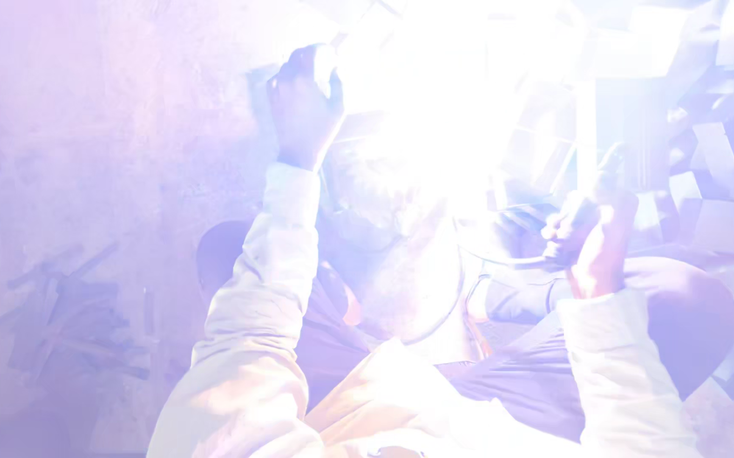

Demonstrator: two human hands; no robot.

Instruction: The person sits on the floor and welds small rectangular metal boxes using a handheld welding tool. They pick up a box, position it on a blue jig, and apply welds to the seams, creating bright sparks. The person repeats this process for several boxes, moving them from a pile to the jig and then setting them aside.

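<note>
A very bright white glare (435, 93) fills the upper middle of the head view and washes out most detail. My left hand (303, 106) is raised at the glare's left edge, fingers closed around something pale that I cannot make out. My right hand (592, 229) is lower on the right, closed on a thin handle with a cable (503, 259) looping away from it. Both arms wear pale long sleeves (274, 254). The spot where the light starts is hidden by the glare.
My knees (689, 305) show below the hands, so I crouch over a rough floor (87, 127). A heap of flat metal pieces (714, 170) lies at the right. A few dark strips (70, 314) lie at the lower left.
</note>
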